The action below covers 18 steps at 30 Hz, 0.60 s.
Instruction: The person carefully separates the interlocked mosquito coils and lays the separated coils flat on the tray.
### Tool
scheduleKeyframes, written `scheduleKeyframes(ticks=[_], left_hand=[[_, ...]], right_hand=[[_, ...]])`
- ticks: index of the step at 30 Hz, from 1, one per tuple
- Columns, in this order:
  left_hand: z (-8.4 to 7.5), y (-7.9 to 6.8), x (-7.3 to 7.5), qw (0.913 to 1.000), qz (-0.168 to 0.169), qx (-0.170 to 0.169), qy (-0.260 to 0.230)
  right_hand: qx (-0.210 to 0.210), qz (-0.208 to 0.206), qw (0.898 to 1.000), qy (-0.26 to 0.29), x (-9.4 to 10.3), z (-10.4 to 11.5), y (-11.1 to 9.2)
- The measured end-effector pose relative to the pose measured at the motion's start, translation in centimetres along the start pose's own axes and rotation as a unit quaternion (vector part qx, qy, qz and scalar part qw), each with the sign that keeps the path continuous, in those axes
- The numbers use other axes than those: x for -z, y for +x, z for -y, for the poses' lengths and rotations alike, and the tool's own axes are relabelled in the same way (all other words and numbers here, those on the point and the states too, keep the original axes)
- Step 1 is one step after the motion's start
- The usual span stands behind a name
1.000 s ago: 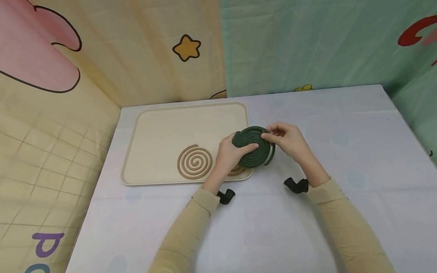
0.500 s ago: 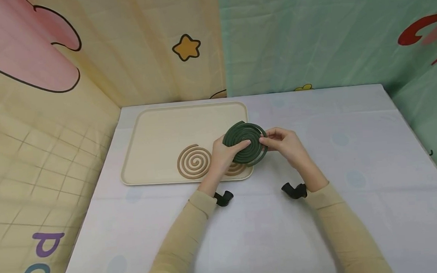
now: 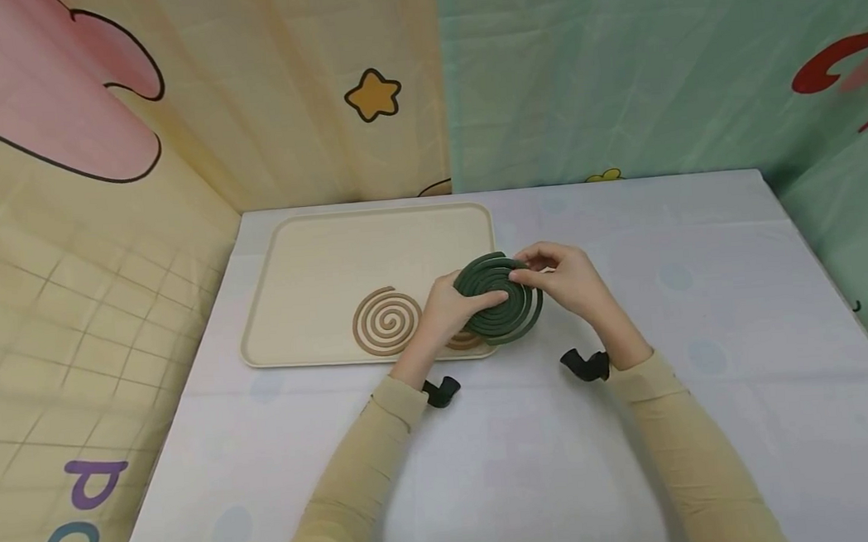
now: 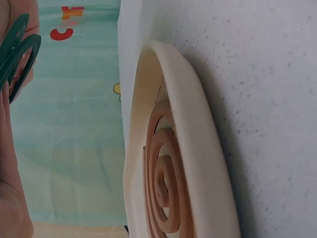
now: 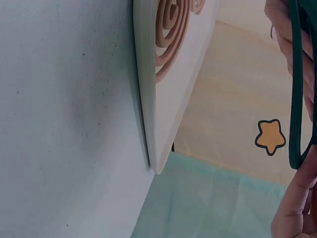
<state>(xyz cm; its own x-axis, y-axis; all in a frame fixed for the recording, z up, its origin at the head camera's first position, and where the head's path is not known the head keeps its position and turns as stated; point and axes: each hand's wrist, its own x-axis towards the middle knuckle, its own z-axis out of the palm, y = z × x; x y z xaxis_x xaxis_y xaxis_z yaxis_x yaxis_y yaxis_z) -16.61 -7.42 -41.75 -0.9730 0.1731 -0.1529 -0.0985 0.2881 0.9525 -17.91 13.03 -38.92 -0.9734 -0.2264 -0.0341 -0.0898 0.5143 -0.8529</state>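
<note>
My left hand (image 3: 447, 310) grips a dark green mosquito coil (image 3: 489, 282), thumb across its face and the other fingers hidden behind. With thumb and index finger, my right hand (image 3: 567, 281) pinches the coil's upper right edge. The outer turns stand apart from the tight middle on the right side. In the left wrist view, separated green strands (image 4: 25, 47) show at the upper left. Close up, the right wrist view shows a green strand (image 5: 296, 99) running down to the right hand's fingertips (image 5: 299, 183). Whether this is one coil or a nested pair, I cannot tell.
A cream tray (image 3: 315, 270) lies on the white-covered table (image 3: 704, 288), left of centre. On it lie a brown mosquito coil (image 3: 388, 322) and, partly hidden under the left hand, a second brown coil (image 3: 465, 344). Printed curtains (image 3: 586, 71) stand behind.
The green coil and left hand shifted left, then came back slightly right and nearer me. The right hand's grip moved up the rim, and the outer turns on the right now spread wider.
</note>
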Motion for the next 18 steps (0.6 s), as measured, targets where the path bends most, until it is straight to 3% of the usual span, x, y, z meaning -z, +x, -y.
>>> scheduleKeyframes(ticks=[5, 9, 13, 18], left_hand=[[0.6, -0.3, -0.2, 0.9936, -0.001, 0.015, -0.112], [1.0, -0.5, -0.6, 0.9824, -0.031, 0.006, -0.184], [1.1, -0.5, -0.5, 0.9864, -0.059, -0.001, -0.154], [0.9, -0.4, 0.1, 0.9968, -0.038, 0.006, -0.07]], right_hand=[[-0.029, -0.032, 0.997, 0.067, -0.7, -0.6, 0.2], [-0.048, -0.054, 0.985, 0.158, -1.5, -0.8, 0.1], [-0.065, -0.049, 0.978, 0.193, -1.9, -1.0, 0.0], [-0.05, -0.031, 0.99, 0.13, -1.5, -1.2, -0.1]])
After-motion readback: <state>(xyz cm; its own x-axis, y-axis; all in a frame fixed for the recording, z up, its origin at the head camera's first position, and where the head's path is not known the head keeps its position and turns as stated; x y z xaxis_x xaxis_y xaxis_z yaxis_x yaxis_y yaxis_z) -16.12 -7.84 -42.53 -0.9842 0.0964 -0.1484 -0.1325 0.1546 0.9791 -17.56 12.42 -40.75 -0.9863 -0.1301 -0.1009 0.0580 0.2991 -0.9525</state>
